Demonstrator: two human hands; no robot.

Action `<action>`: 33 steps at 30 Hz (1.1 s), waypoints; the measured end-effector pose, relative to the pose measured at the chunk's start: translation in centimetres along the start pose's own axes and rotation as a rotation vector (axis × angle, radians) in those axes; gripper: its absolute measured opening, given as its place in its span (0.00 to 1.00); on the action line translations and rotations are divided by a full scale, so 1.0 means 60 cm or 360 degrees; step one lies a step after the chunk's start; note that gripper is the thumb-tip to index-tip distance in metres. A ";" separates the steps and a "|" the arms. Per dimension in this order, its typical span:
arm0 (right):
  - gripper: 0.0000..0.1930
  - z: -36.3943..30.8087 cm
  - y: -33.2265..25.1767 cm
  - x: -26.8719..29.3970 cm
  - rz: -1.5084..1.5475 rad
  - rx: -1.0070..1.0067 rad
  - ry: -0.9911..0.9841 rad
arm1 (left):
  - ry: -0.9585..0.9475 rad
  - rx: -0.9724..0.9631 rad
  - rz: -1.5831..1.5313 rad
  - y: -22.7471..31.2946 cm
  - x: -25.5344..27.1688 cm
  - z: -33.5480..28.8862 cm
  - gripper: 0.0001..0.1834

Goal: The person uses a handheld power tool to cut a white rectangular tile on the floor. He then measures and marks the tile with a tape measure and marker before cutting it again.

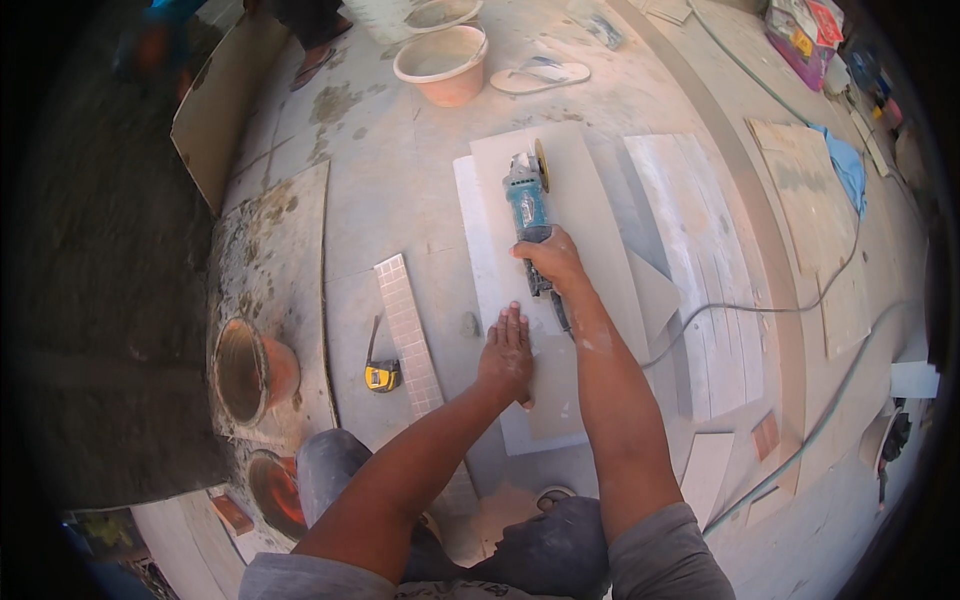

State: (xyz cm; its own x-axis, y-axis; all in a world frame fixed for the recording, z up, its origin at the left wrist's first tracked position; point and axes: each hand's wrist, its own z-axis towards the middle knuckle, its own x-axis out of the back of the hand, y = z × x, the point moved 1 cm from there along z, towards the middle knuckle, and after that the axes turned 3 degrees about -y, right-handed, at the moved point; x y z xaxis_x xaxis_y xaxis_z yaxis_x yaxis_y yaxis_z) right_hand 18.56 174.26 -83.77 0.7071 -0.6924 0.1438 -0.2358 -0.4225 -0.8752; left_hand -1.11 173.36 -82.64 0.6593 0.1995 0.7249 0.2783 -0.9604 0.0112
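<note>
Bright, even daylight fills the middle, and shadows there are soft and short. The fisheye lens bends straight edges strongly toward the rim. A black vignette closes the corners, heaviest from 7 to 10 o'clock. The centre is sharp; the rim is blurred.

To your left a yellow tape measure (381, 376) lies just beside a mosaic strip (409, 334). Further left sit two orange buckets (250, 370). Ahead you have a pink basin (444, 62) near a sandal (541, 75).
</note>
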 end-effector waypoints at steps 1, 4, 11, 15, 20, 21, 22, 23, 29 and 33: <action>0.24 -0.003 -0.001 0.002 -0.0015 0.0005 -0.0015 | -0.0014 -0.0009 -0.0015 0.000 0.000 -0.001 0.87; 0.21 -0.009 -0.006 0.002 0.0005 0.0024 -0.0047 | -0.0003 -0.0006 -0.0017 0.001 0.000 -0.002 0.87; 0.32 -0.034 -0.019 0.010 0.0022 0.0063 -0.0070 | 0.0037 0.0003 -0.0036 -0.001 -0.009 0.003 0.88; 0.34 -0.037 -0.017 0.012 -0.0056 0.0007 -0.0035 | 0.0081 -0.0019 -0.0087 -0.003 -0.011 0.001 0.88; 0.35 -0.032 -0.005 0.009 -0.0106 0.0007 0.0006 | 0.0062 -0.0004 -0.0067 -0.003 -0.008 0.003 0.89; 0.36 -0.032 -0.003 0.009 -0.0116 0.0005 0.0018 | 0.0054 -0.0001 -0.0069 -0.003 -0.007 0.003 0.89; 0.36 -0.032 -0.002 0.009 -0.0128 0.0005 0.0029 | 0.0046 -0.0008 -0.0081 -0.003 -0.006 0.003 0.89; 0.36 -0.033 -0.001 0.009 -0.0143 -0.0004 0.0045 | 0.0053 -0.0002 -0.0080 -0.003 -0.005 0.003 0.89; 0.35 -0.043 -0.003 0.012 -0.0152 -0.0020 0.0029 | 0.0045 -0.0013 -0.0091 -0.005 0.001 -0.001 0.88; 0.35 -0.052 0.002 0.015 -0.0108 -0.0040 -0.0013 | 0.0061 -0.0012 -0.0073 -0.003 -0.002 -0.002 0.88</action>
State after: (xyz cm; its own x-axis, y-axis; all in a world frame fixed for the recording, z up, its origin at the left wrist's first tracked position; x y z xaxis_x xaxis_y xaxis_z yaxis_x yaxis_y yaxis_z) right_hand 17.07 171.77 -82.31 0.7274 -0.6568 0.1987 -0.2035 -0.4831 -0.8516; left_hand -1.37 173.49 -82.65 0.6186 0.2361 0.7494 0.3022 -0.9519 0.0504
